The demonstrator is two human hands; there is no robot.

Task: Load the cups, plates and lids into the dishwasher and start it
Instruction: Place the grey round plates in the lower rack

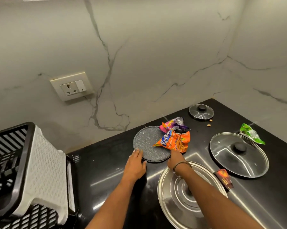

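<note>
Hands are reaching across a black glossy table point(116, 171) toward a speckled grey plate point(147, 142) lying flat near the marble wall. The left hand point(136, 164) is resting at the plate's near left rim with its fingers straight, fingertips touching the edge. The right hand point(176, 158), a thin bangle point(180, 167) circling its wrist, is meeting the plate's near right edge just under an orange snack wrapper point(176, 142); its fingers are hidden, so whether it is gripping anything cannot be told. That wrapper is lying partly on the plate, and a purple and pink wrapper point(174, 124) is sitting just behind it.

A large steel lid point(166, 200) is lying under the right forearm. A big glass lid point(238, 154) with a black knob is resting to the right, a green wrapper point(251, 135) touching its far rim and a dark red wrapper point(224, 178) beside its near rim. A small glass lid point(201, 111) is sitting further back, near the corner. A black rack point(8, 156) draped with a white mat point(45, 164) is standing at the left.
</note>
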